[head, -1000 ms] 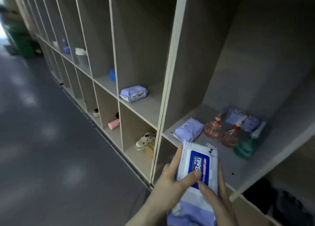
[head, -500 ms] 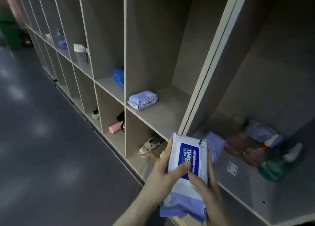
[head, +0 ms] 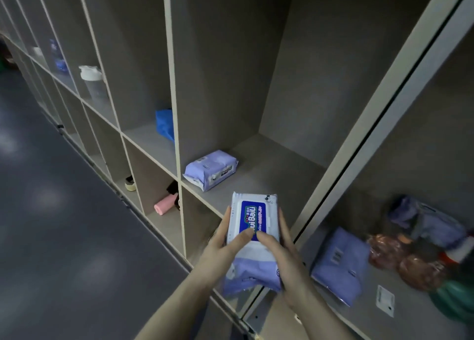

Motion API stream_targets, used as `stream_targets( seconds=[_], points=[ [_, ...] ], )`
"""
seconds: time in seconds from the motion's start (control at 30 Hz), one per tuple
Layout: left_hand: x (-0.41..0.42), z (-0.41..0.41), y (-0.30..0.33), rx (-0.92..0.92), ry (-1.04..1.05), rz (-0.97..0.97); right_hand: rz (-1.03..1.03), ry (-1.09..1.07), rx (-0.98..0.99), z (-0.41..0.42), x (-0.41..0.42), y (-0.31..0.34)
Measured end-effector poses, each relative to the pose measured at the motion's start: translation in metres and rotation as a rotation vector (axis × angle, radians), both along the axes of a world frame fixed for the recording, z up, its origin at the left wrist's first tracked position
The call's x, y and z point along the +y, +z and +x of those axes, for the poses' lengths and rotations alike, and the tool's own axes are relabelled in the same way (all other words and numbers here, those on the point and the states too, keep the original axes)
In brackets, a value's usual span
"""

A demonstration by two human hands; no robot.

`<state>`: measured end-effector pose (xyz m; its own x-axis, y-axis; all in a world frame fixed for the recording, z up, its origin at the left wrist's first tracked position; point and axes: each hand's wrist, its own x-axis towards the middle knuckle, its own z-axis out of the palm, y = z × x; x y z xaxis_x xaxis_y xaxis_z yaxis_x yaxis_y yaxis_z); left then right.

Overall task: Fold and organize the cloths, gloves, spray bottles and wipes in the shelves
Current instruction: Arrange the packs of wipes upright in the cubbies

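wipes pack (head: 252,239) held: 1 | left hand (head: 222,249) | right hand (head: 287,260) | shelved packs: 2

A storage corridor: long grey cubby shelves (head: 159,144) beside dark floor (head: 51,237).

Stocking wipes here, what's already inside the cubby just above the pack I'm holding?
One lavender wipes pack lies near the cubby's front left corner. The held pack and hands cover a little of the front edge.

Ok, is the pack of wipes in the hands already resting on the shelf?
No: both the left hand and right hand hold the pack of wipes up in front of the shelf.
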<state>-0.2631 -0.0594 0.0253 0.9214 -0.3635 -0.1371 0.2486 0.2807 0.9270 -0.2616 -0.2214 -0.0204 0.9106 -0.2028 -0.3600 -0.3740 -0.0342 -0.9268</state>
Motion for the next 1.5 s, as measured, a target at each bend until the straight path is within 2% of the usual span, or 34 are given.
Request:
stream_targets(
  seconds=[0.13, 0.3, 0.47, 0.57, 0.67, 0.7, 0.8, 0.9, 0.93, 1.07, 1.17, 1.23, 1.27, 1.33, 1.37, 1.4, 1.43, 1.47, 1.5],
  points=[
    [0.004, 0.067, -0.004, -0.019, -0.077, 0.074, -0.077, -0.079, 0.003, 0.057, -0.008, -0.027],
    [0.014, 0.143, -0.013, 0.046, -0.183, 0.093, -0.050, -0.183, -0.020, 0.121, 0.014, -0.026],
    [0.037, 0.219, -0.035, -0.087, -0.345, 0.376, -0.073, -0.364, -0.063, 0.166, 0.047, -0.015],
    [0.046, 0.254, -0.042, -0.146, -0.398, 0.545, -0.227, -0.434, -0.017, 0.186, 0.061, -0.010],
    [0.049, 0.289, -0.059, -0.368, -0.359, 0.806, -0.483, -0.377, 0.123, 0.199, 0.064, -0.026],
    [0.049, 0.300, -0.065, -0.424, -0.334, 0.877, -0.511, -0.338, 0.157, 0.201, 0.065, -0.035],
    [0.041, 0.323, -0.076, -0.623, -0.294, 1.116, -0.466, -0.260, 0.220, 0.207, 0.069, -0.050],
    [0.033, 0.331, -0.073, -0.859, -0.142, 1.331, -0.479, -0.217, 0.275, 0.214, 0.070, -0.048],
    [0.032, 0.334, -0.075, -0.868, -0.152, 1.376, -0.478, -0.202, 0.289, 0.216, 0.070, -0.047],
    [0.035, 0.344, -0.095, -0.608, -0.403, 1.590, -0.499, -0.200, 0.283, 0.213, 0.065, -0.046],
    [0.033, 0.348, -0.097, -0.571, -0.429, 1.601, -0.478, -0.202, 0.288, 0.209, 0.062, -0.043],
    [0.034, 0.358, -0.097, -0.505, -0.420, 1.487, -0.483, -0.194, 0.278, 0.207, 0.061, -0.044],
    [0.037, 0.363, -0.099, -0.404, -0.416, 1.316, -0.483, -0.196, 0.271, 0.207, 0.061, -0.044],
    [0.045, 0.373, -0.100, -0.076, -0.431, 0.765, -0.478, -0.193, 0.252, 0.207, 0.060, -0.046],
    [0.050, 0.374, -0.101, 0.070, -0.441, 0.565, -0.467, -0.192, 0.245, 0.206, 0.059, -0.047],
    [0.053, 0.375, -0.103, 0.130, -0.424, 0.467, -0.457, -0.191, 0.246, 0.206, 0.059, -0.047],
    [0.054, 0.376, -0.101, 0.118, -0.427, 0.490, -0.448, -0.189, 0.252, 0.206, 0.058, -0.047],
    [0.055, 0.375, -0.095, 0.017, -0.448, 0.636, -0.445, -0.186, 0.256, 0.206, 0.058, -0.046],
    [0.055, 0.374, -0.091, -0.190, -0.463, 0.850, -0.451, -0.182, 0.260, 0.207, 0.058, -0.046]
  ],
)
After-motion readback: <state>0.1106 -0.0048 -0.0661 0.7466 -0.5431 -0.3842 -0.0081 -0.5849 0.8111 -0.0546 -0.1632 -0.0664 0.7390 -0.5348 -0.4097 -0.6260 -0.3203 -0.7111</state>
